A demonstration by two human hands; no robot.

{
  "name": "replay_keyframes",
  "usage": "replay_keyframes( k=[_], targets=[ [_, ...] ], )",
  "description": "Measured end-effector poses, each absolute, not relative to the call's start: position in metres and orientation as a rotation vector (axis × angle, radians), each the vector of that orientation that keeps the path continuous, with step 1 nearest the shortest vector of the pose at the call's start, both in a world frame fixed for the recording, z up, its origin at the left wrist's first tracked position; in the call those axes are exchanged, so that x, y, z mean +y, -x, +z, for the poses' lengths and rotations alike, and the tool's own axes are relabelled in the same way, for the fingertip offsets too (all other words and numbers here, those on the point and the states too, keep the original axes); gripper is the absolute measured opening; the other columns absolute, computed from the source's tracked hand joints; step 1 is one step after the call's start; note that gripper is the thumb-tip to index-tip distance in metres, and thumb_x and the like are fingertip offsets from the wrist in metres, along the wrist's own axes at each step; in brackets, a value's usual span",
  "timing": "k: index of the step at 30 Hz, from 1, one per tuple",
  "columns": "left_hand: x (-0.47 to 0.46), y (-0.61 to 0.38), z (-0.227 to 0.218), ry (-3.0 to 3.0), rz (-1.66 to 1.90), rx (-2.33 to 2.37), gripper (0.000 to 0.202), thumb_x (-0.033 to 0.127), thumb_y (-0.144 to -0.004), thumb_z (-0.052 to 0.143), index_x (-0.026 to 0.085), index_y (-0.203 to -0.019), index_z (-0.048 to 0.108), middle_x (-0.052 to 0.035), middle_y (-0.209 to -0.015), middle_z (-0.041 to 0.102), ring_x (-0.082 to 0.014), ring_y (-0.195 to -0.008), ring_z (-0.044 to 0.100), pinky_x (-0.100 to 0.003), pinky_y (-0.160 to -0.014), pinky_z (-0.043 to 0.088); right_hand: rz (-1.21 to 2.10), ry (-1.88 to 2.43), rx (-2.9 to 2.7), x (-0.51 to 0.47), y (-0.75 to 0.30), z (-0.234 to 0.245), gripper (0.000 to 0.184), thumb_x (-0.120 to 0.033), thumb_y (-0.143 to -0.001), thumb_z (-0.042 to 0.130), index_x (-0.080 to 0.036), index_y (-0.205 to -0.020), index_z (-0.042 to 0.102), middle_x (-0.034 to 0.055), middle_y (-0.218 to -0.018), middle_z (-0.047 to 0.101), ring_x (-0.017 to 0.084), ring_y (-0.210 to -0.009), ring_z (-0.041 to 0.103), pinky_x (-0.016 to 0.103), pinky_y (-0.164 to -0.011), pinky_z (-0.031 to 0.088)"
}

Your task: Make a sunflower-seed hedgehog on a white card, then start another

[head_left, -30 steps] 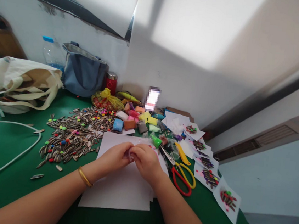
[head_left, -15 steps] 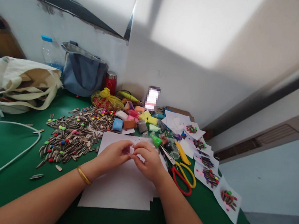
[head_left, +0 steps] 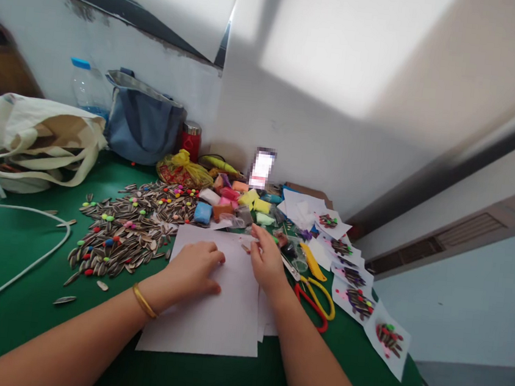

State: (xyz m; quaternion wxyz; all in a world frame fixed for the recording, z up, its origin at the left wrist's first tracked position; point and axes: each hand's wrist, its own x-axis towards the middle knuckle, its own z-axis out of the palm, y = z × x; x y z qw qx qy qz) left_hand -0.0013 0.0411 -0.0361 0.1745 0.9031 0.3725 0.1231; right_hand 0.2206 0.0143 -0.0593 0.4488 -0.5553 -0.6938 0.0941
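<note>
A white sheet of paper (head_left: 210,329) lies in front of me on the green table. My left hand (head_left: 195,270) rests over its left side, thumb and fingers apart, holding nothing. Near the sheet's upper right edge is my right hand (head_left: 266,258), fingers stretched forward and spread from the thumb, with nothing visible between them. Small pale bits beside its fingertips are too small to name. Just beyond lies a clear plastic piece (head_left: 232,220), below a brown clay block (head_left: 221,210) and a blue one (head_left: 202,213). Scissors (head_left: 315,300) with red and yellow handles lie right of my right wrist.
A pile of striped sunflower seeds (head_left: 128,235) mixed with coloured ones spreads at left. A yellow utility knife (head_left: 313,261) and several seed-decorated paper cards (head_left: 387,338) are at right. Bags (head_left: 145,123), a red flask (head_left: 190,141) and a lit phone (head_left: 262,169) line the back. A white cable (head_left: 48,254) curves at far left.
My hands, fingertips together above the paper before, have separated. The left lowered onto the sheet and opened; the right moved slightly up and right. A clear plastic piece now shows near the clay blocks.
</note>
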Motion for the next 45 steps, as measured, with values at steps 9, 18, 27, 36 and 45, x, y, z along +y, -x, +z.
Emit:
replay_keyframes(
  k=[9,18,27,36,45],
  targets=[
    [0.051,0.005,-0.029,-2.408,0.164,0.988,0.015,0.031,-0.073,0.069,0.020,-0.083,0.072,-0.0070,-0.090,0.068,-0.0259,-0.087,0.063,-0.034,-0.075,0.044,0.278,1.366,-1.540,0.003,-0.227,-0.046,0.032,-0.033,-0.092,0.054,-0.022,-0.121,0.066,0.0110,-0.123,0.063,0.023,-0.111,0.061,0.040,-0.098,0.049],
    [0.059,0.012,-0.018,-1.074,0.917,0.874,0.048,0.047,-0.074,0.076,0.018,-0.110,0.062,-0.0063,-0.101,0.072,-0.0220,-0.081,0.068,-0.033,-0.069,0.056,1.041,0.982,-0.978,0.002,-0.242,-0.039,0.069,-0.077,-0.087,0.041,-0.024,-0.122,0.065,0.0099,-0.119,0.069,0.024,-0.101,0.066,0.035,-0.079,0.052],
    [0.054,0.007,-0.021,-0.946,0.884,0.786,0.047,0.042,-0.071,0.082,0.017,-0.108,0.066,-0.0082,-0.097,0.075,-0.0197,-0.076,0.070,-0.027,-0.064,0.057,1.237,1.182,-1.118,-0.006,-0.221,-0.045,0.041,-0.050,-0.078,0.073,-0.020,-0.106,0.073,0.0046,-0.092,0.074,0.022,-0.081,0.067,0.034,-0.075,0.053],
    [0.055,0.006,-0.016,-0.705,0.866,0.843,0.036,0.024,-0.075,0.076,0.015,-0.108,0.066,-0.0086,-0.086,0.076,-0.0202,-0.065,0.071,-0.031,-0.062,0.059,1.093,1.062,-1.253,-0.012,-0.228,-0.034,0.065,-0.034,-0.076,0.076,-0.034,-0.138,0.055,0.0032,-0.131,0.063,0.022,-0.110,0.063,0.036,-0.094,0.051],
    [0.052,0.003,-0.025,-0.832,0.803,0.835,0.046,0.042,-0.079,0.074,0.013,-0.115,0.066,-0.0090,-0.088,0.075,-0.0154,-0.062,0.066,-0.023,-0.053,0.051,1.111,1.084,-1.271,-0.008,-0.218,-0.023,0.030,-0.044,-0.067,0.084,-0.024,-0.090,0.080,0.0068,-0.118,0.068,0.029,-0.104,0.065,0.038,-0.086,0.055]
  ],
)
